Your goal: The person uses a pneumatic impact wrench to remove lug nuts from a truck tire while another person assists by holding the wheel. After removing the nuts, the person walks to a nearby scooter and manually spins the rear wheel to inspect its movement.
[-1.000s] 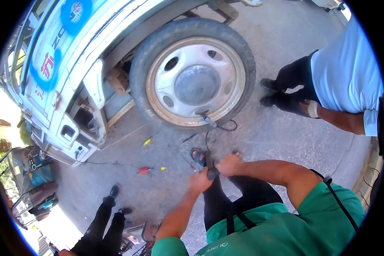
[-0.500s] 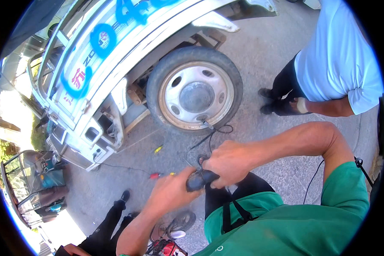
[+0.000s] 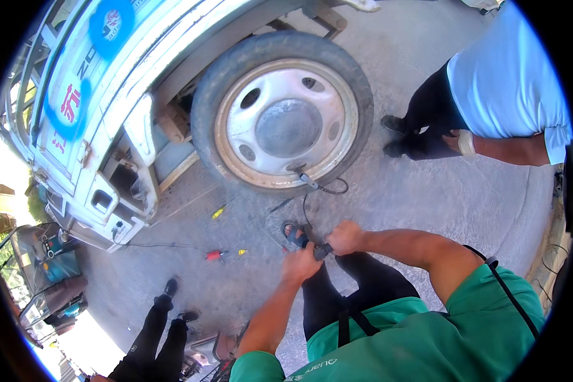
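Note:
Both my hands grip a short black handle (image 3: 323, 251), which looks like that of a hand pump; whatever lies below it is hidden. My left hand (image 3: 301, 264) is wrapped round the left end, my right hand (image 3: 346, 238) round the right end. Ahead of them stands a large wheel with a black tyre (image 3: 205, 95) and a worn, whitish steel rim (image 3: 242, 121). A metal hose connector (image 3: 308, 181) sits at the lower part of the rim. From it a thin black hose (image 3: 306, 213) loops and runs back toward my hands.
A white truck body (image 3: 130, 70) with blue paint marks stands at the left. A person in a light blue shirt (image 3: 509, 83) stands at the right; another's dark-trousered legs (image 3: 153, 337) are at lower left. A red plug (image 3: 215, 255) and yellow pieces (image 3: 218, 211) lie on the ground.
Both hands have moved down, away from the camera, with the handle still between them, and my arms are straighter. The wheel appears larger in view. The legs at lower left show more fully.

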A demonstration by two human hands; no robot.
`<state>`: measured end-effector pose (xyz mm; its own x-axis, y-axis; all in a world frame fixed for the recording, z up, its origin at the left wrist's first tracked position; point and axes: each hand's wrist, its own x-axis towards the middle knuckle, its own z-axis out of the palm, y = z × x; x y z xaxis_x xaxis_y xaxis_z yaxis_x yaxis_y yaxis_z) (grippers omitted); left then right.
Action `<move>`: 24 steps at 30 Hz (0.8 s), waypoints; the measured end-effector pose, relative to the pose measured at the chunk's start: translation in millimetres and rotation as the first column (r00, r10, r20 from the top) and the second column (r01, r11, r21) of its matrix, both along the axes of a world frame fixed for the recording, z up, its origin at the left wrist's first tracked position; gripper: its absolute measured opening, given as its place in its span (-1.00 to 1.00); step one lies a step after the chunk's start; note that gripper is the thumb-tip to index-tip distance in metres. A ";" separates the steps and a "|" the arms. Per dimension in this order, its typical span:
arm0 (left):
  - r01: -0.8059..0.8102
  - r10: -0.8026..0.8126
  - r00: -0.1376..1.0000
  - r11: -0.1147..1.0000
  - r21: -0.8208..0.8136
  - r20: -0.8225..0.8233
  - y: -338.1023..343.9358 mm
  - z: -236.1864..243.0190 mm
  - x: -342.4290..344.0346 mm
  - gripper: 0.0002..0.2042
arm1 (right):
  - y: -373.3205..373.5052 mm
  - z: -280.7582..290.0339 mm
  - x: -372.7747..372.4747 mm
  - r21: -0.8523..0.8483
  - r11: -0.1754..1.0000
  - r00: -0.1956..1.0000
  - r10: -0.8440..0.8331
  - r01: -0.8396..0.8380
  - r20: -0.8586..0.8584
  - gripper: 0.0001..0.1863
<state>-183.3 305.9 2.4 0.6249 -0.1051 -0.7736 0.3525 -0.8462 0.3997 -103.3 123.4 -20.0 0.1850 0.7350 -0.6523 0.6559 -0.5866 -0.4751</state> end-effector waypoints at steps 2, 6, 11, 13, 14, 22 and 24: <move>0.031 -0.031 1.000 0.999 -0.022 -0.005 -1.9 23.6 2.2 -0.47 | -0.1 31.7 14.3 -0.039 0.999 1.000 0.011 -0.011 -0.011 -0.70; 0.037 -0.037 0.999 0.999 -0.033 0.009 29.8 119.0 18.5 -0.43 | 26.8 135.0 38.6 0.020 1.000 0.996 -0.018 0.020 -0.084 -0.69; 0.066 -0.063 0.994 0.997 -0.031 0.092 82.6 296.6 74.9 -0.42 | 80.2 299.9 103.1 0.169 0.984 0.986 0.076 -0.050 -0.151 -0.69; 0.044 -0.043 0.994 0.999 -0.008 0.097 70.7 338.7 71.6 -0.42 | 72.5 347.5 105.3 0.265 0.963 0.991 0.084 -0.055 -0.102 -0.68; 0.027 -0.026 0.996 1.000 -0.008 0.090 69.1 337.1 69.2 -0.42 | 68.6 339.9 101.0 0.282 0.957 0.993 0.096 -0.074 -0.064 -0.72; -0.080 0.080 0.997 0.997 0.002 -0.013 -13.3 30.1 -44.3 -0.57 | -3.1 29.6 -21.5 0.126 0.989 0.996 0.073 -0.079 0.052 -0.79; -0.097 0.097 0.995 0.995 -0.003 0.024 -6.0 -6.8 -45.1 -0.59 | 7.1 0.6 -21.3 0.130 0.990 0.995 0.040 -0.052 0.093 -0.76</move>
<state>-228.4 299.9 -4.4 0.6508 -0.0439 -0.7580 0.4234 -0.8077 0.4103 -124.5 130.4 -19.4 0.2027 0.8228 -0.5310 0.7244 -0.4909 -0.4841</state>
